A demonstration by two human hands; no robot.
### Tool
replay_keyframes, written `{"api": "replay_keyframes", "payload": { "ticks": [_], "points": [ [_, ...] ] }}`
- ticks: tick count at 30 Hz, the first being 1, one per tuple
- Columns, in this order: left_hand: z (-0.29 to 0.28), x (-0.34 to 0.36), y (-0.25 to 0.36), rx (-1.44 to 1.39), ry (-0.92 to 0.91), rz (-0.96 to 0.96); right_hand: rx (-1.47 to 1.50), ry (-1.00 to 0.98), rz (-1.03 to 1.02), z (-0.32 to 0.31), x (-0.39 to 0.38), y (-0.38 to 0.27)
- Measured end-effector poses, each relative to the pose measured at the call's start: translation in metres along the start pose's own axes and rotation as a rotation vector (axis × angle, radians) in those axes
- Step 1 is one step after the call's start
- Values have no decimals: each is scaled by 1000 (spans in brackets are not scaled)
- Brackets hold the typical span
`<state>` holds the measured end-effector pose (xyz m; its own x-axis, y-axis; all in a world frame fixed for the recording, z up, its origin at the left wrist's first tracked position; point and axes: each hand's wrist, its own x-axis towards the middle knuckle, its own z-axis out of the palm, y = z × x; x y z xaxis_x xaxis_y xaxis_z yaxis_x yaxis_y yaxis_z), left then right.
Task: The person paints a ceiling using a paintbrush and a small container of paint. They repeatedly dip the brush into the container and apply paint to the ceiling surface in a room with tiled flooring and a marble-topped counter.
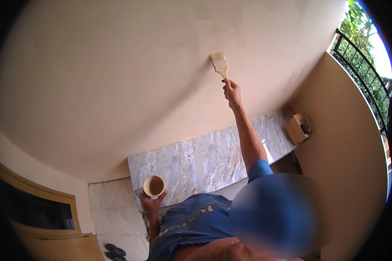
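Observation:
My right hand (232,93) is stretched far out and closed around the handle of a wide, flat paintbrush (220,64). The brush's bristles meet the cream-coloured wall (148,87), and pale paint coats its head. Lower and to the left, my left hand (152,202) grips a round, paint-smeared pot (155,186) from its near side. The pot's mouth faces up and its inside looks brownish; how much paint it holds I cannot tell. Faint darker patches show on the wall around the brush.
Below the wall runs a grey marbled ledge (204,158), with a cardboard box (297,129) at its right end. A side wall (353,130) with a black railing (361,58) stands right. At lower left are a wooden door (59,245), floor tiles (117,215) and dark slippers (115,251).

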<state>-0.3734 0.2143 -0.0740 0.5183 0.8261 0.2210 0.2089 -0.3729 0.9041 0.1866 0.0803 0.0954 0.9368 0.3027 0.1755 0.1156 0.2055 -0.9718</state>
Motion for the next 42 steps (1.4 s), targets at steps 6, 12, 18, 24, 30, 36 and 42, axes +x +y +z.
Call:
{"api": "replay_keyframes", "payload": {
  "ticks": [6,12,18,24,30,36,42],
  "points": [
    [4,5,6,-85,-35,67,-559,379,-497,-43,-15,-52],
    [44,12,51,-14,29,94,-866,499,-851,-76,70,-160],
    [98,1,72,15,43,148,-1045,418,-930,-102,156,-206],
    [163,-32,97,-95,127,33,-1053,369,-888,-151,142,-93],
    [230,-31,111,-49,102,46,-1093,268,-684,-190,127,14],
    [296,-2,145,-74,100,85,-1114,182,-629,-211,143,35],
    [312,-9,165,-109,60,79,-1098,94,-613,-245,136,80]
  ]
}}
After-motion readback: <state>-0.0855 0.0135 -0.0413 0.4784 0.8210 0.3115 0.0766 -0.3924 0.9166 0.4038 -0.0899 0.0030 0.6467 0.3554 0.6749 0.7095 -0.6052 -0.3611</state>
